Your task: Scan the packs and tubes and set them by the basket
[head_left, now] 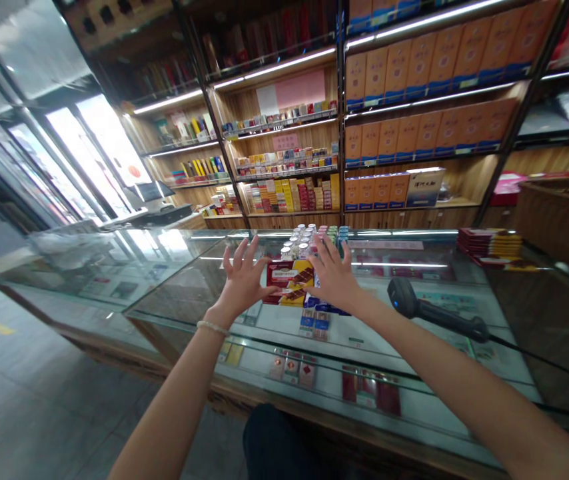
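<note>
While the glass counter (179, 293) carries the goods on its top, it also holds more within: blue-marked packs (314, 323) lie under the glass below the hands, and dark red packs (370, 391) lie lower, near its front edge. Behind the counter, the wall shelves (292, 217) hold rows of small packs and, to the right, upright orange boxes (419, 59). White-capped bottles (297, 248) stand near the counter's far edge; what they contain cannot be told.

The chocolate box (292, 273), red at one end and yellow at the other, is between the two hands, just in front of the bottles. The left hand (243, 275) is at its red end and the right hand (333, 279) at its yellow end. Both hands are open, fingers spread, thumbs over the near face; whether they press on it cannot be told. The box's long axis runs left to right, roughly along the far edge, its printed face turned toward the person.

A scanner (437, 315) lies toward the counter's right edge.
</note>
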Demonstrator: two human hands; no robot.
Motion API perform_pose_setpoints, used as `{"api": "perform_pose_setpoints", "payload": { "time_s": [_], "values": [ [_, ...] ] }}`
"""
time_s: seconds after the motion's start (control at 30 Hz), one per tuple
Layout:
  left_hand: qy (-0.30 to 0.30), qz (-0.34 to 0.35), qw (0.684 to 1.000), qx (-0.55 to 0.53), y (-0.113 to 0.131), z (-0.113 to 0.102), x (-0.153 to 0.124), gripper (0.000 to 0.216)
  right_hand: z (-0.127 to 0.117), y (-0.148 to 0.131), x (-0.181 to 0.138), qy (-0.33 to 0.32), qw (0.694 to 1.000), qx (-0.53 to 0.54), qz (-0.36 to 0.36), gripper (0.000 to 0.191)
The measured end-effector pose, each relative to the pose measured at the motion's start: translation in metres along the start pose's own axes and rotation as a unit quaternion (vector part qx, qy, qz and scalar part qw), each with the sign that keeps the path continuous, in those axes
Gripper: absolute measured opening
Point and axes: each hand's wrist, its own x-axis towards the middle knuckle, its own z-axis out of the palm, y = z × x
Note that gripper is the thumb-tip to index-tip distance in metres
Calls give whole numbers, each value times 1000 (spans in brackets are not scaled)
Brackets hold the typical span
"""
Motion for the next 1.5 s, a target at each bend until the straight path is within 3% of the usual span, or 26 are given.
{"api": "perform_pose_setpoints", "payload": {
  "time_s": [0.43,0.73,1.0,1.2,1.37,1.5],
  "values": [
    [43,25,998,-49,78,14,67,61,-51,79,-23,31,996,-71,53,60],
    [84,111,988,-72,147,39,114,65,-73,149,-54,71,987,-124,75,59],
    [105,96,983,-118,209,66,151,66,-86,202,-79,77,978,-155,120,58],
    [110,93,981,-133,225,76,155,60,-83,216,-89,88,976,-154,127,58],
    [120,91,980,-134,227,77,147,59,-85,210,-94,85,977,-165,109,59],
    [132,88,979,-131,231,71,142,71,-92,200,-95,104,975,-170,100,56]
  ]
}}
